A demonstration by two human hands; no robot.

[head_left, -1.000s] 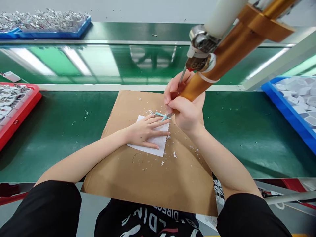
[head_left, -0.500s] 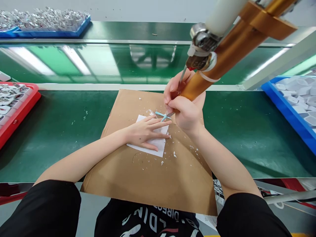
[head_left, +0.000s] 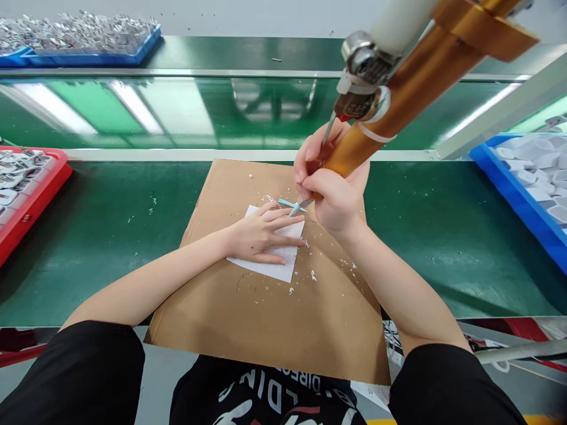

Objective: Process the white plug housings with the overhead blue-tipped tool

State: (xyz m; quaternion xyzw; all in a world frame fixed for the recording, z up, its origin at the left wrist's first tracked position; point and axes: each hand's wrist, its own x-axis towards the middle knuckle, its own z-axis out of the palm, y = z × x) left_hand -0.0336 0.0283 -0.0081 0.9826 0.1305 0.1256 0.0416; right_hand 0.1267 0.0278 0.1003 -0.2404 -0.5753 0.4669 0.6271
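Observation:
My left hand [head_left: 261,233] lies flat with fingers spread on a white sheet [head_left: 283,267] that rests on a brown cardboard mat [head_left: 274,319]. My right hand [head_left: 332,195] is closed around a long golden-brown dispenser tool [head_left: 398,77] that slants up to the upper right. The tool's fine tip meets a small teal piece [head_left: 290,206] at my left fingertips, on the sheet's far edge. White flecks are scattered over the cardboard around both hands.
A red tray [head_left: 31,195] of small parts sits at the left edge and a blue tray [head_left: 509,195] of white parts at the right. Another blue tray [head_left: 88,56] of metal parts stands far left, beyond a glossy green conveyor belt [head_left: 177,112].
Both hands stay in place. The view shifted slightly and the red tray slid a little further left in the picture.

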